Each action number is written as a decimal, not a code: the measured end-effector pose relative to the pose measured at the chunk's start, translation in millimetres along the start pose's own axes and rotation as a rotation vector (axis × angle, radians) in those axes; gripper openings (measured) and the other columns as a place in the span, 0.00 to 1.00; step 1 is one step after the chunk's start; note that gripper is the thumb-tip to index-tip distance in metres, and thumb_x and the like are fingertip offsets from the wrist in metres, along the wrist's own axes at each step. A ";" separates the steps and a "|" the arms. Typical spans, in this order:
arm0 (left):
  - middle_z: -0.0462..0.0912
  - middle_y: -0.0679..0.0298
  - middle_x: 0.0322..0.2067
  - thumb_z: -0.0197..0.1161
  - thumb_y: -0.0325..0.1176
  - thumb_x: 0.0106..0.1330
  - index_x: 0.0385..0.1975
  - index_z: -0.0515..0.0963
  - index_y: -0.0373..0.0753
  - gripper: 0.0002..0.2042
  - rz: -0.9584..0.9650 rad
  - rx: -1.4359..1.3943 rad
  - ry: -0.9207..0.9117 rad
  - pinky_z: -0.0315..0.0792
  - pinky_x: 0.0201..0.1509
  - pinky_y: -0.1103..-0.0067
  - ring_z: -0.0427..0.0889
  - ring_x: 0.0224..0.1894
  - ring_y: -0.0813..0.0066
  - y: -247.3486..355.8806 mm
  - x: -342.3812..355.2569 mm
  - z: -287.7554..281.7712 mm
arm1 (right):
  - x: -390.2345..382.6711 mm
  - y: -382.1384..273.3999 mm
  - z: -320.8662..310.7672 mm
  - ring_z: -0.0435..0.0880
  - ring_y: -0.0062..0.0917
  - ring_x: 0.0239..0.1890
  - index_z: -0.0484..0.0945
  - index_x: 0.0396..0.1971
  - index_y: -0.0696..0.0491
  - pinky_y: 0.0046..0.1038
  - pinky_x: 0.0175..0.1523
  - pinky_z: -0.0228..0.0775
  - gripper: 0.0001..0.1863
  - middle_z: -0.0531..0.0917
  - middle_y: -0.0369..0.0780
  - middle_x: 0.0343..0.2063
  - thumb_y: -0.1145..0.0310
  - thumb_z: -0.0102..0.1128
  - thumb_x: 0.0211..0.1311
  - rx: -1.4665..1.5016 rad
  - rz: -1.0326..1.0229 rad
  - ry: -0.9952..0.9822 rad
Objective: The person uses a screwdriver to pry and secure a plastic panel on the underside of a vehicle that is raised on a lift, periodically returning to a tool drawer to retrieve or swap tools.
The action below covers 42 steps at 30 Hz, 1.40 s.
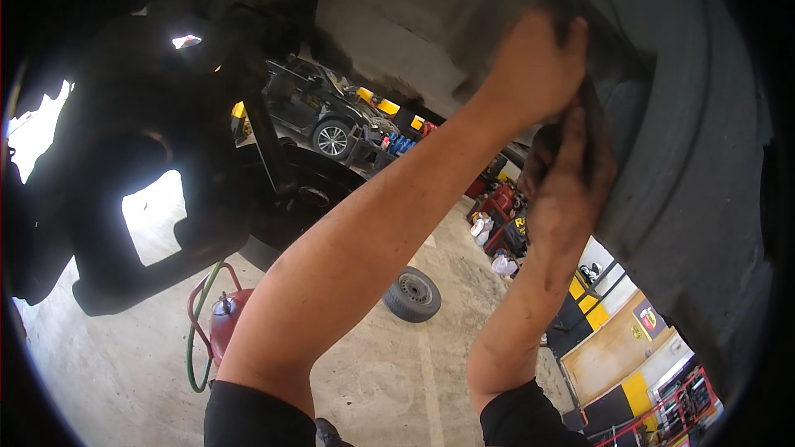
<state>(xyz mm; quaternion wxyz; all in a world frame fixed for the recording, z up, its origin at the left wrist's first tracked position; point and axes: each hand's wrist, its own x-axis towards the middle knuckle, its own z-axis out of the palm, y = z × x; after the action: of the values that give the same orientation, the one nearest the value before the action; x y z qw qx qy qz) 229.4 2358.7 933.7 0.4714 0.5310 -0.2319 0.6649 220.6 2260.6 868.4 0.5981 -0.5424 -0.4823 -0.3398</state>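
Observation:
Both arms reach up under the raised body of a vehicle, toward a dark grey wheel arch liner (687,116). My left hand (538,66) is closed high up against the underside, its fingers bent and partly lost in shadow and blur. Just below it, my right hand (571,190) points upward beside the liner's inner edge, its fingers bent together and blackened with grime. Whatever either hand grips is too dark to make out. A pale, dirty underbody panel (397,25) lies to the left of my left hand.
Dark suspension parts (166,157) hang at the left. Below them stands a red tank (228,323) with a green hose. A wheel (412,294) lies on the concrete floor. Farther off are a black car (319,108), cluttered red shelving (501,207) and a red tool rack (687,401).

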 end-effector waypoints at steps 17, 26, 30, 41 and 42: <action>0.80 0.38 0.26 0.49 0.39 0.69 0.26 0.78 0.26 0.20 -0.088 -0.165 0.028 0.74 0.45 0.60 0.81 0.37 0.38 16.0 4.8 1.3 | 1.5 -28.2 3.4 0.60 0.09 0.12 0.73 0.58 0.55 0.16 0.16 0.50 0.20 0.67 0.29 0.16 0.61 0.47 0.73 -0.096 -0.052 -0.005; 0.80 0.56 0.31 0.50 0.40 0.70 0.36 0.78 0.26 0.19 -0.219 -0.307 -0.015 0.71 0.38 0.74 0.77 0.33 0.70 22.5 6.8 2.1 | 4.7 -36.8 1.7 0.65 0.10 0.20 0.74 0.55 0.60 0.17 0.24 0.56 0.18 0.73 0.31 0.21 0.67 0.44 0.72 -0.138 -0.122 -0.031; 0.79 0.58 0.29 0.51 0.41 0.70 0.38 0.78 0.26 0.20 -0.264 -0.360 -0.066 0.71 0.37 0.74 0.76 0.32 0.71 28.1 5.4 -1.8 | 10.7 -31.9 -0.1 0.63 0.08 0.15 0.73 0.56 0.57 0.17 0.18 0.52 0.19 0.70 0.29 0.17 0.63 0.47 0.72 -0.327 -0.346 -0.059; 0.79 0.59 0.40 0.52 0.45 0.69 0.46 0.78 0.35 0.19 -0.473 -0.455 -0.195 0.73 0.42 0.77 0.76 0.41 0.71 50.2 -22.6 -22.9 | 5.0 -48.0 10.5 0.77 0.20 0.31 0.75 0.47 0.65 0.25 0.37 0.69 0.17 0.82 0.40 0.29 0.69 0.41 0.71 -0.012 -0.094 -0.013; 0.79 0.60 0.41 0.52 0.46 0.69 0.47 0.78 0.36 0.20 -0.470 -0.388 -0.190 0.72 0.45 0.78 0.76 0.42 0.72 52.4 -25.8 -25.0 | 3.5 -48.9 11.8 0.77 0.20 0.30 0.76 0.43 0.65 0.26 0.37 0.68 0.16 0.82 0.41 0.29 0.69 0.42 0.71 0.003 -0.085 -0.032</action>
<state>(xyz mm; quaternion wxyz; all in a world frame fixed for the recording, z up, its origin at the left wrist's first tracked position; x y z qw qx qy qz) 171.2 2345.7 911.7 0.6808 0.5298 -0.2682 0.4288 173.8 2263.7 886.8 0.5760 -0.5259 -0.5149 -0.3558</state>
